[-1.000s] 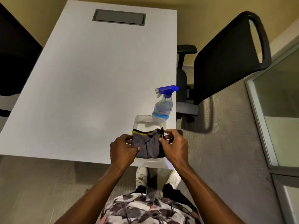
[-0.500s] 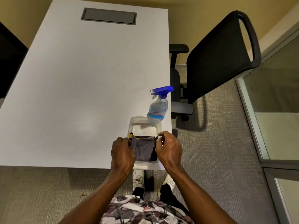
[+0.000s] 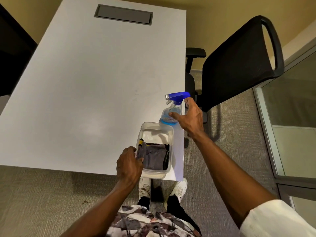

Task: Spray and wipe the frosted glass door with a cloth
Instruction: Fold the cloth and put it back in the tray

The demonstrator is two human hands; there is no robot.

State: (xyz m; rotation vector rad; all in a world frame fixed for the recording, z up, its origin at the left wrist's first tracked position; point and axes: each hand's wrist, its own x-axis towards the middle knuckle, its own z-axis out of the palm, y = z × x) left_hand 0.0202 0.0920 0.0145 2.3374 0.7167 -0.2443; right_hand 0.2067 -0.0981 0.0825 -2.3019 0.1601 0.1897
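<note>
A folded grey cloth lies in a clear plastic tub at the white table's near right corner. My left hand rests on the tub's left edge, its fingers pinching the cloth's left side. Just behind the tub stands a clear spray bottle with a blue trigger head and blue liquid. My right hand is spread open beside it, thumb touching the bottle's body, fingers not closed around it. The frosted glass door is at the right edge of the view.
The white table has a grey cable hatch at its far end. A black office chair stands to the right between table and glass. Dark furniture stands at the left. The floor is carpeted.
My right hand has let go of the cloth and reached forward to the spray bottle. The cloth has settled down into the tub with my left hand still on it.
</note>
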